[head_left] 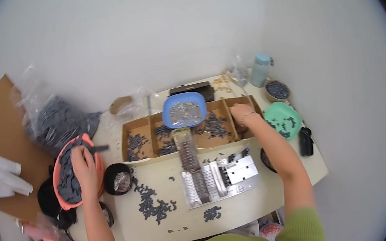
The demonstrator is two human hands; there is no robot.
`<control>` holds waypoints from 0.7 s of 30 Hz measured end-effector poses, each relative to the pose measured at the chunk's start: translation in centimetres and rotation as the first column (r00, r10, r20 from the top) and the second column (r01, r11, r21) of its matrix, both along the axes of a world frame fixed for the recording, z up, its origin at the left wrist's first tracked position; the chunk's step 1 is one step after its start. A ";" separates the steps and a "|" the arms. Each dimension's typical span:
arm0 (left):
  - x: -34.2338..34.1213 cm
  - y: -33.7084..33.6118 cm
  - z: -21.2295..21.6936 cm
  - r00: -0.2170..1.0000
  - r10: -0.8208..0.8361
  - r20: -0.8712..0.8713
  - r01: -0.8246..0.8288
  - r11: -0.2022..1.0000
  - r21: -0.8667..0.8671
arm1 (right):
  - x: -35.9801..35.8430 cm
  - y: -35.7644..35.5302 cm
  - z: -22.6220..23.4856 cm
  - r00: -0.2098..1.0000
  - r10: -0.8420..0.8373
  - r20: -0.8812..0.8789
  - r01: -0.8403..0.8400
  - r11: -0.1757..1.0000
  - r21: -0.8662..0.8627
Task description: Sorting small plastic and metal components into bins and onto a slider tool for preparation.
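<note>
left hand (84, 166): resting in the coral basket (61, 196) at the left edge of the surface (243, 206), fingers curled down into the dark small parts (68, 178); cannot tell whether they are clamped on any
right hand (242, 113): reached into the right end compartment of the cardboard tray (135, 125), fingers bent downward and together; what they hold is hidden
coral basket: heaped with dark parts, tilted, just beside a black cup (118, 179)
cardboard tray: divided, dark parts in several compartments, blue tub (184, 109) sitting on it
metal jig (220, 179): flat on the surface in front of the tray
loose parts (154, 204): scattered left of the jig
green tub (283, 119): right of the tray, holding dark parts
</note>
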State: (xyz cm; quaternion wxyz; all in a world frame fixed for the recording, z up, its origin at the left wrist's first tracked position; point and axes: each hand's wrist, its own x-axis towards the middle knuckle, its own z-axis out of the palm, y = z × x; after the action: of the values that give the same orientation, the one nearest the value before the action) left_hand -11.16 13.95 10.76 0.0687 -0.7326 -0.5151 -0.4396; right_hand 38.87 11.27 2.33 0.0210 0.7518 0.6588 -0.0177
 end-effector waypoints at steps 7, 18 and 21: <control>3.1 3.8 -1.9 0.959 -0.108 -0.263 0.062 0.982 -0.176 | -1.1 -0.7 1.3 0.998 0.027 0.051 -0.030 0.998 0.056; 10.4 5.4 -4.6 0.664 -0.440 -0.604 -0.206 0.669 -0.714 | -2.0 -7.2 5.4 0.940 0.281 -0.196 -0.191 0.906 0.378; 9.8 6.7 -8.5 0.855 -0.275 -0.439 -0.037 0.814 -0.580 | -2.5 -8.1 5.3 0.938 0.252 -0.239 -0.155 0.919 0.362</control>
State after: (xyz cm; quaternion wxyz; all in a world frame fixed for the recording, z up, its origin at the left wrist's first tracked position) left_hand -1.31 20.65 2.24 -0.0496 -0.8396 -0.5374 -0.0622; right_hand 36.35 3.13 7.59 -0.2002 0.6606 0.7235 -0.0088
